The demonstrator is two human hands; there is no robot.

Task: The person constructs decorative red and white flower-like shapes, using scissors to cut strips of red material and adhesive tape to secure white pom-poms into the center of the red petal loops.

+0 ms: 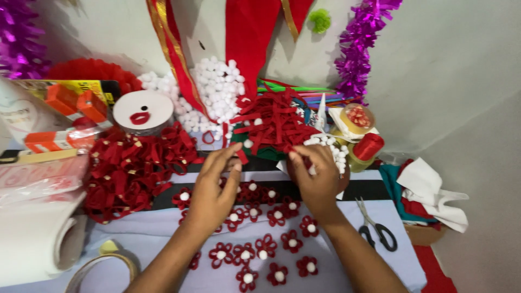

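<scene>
My left hand reaches forward with its fingers pinched on a short red felt strip. Close beside it, my right hand has its fingertips closed on something small at the edge of a heap of red felt strips; white pompoms lie right next to it. Under both hands, several red felt flowers with white pompom centres are laid out on a pale cloth.
A pile of red loops with gold bands lies left. White pompoms are heaped at the back, with a ribbon spool. Scissors lie right, near folded cloth. A tape roll sits front left.
</scene>
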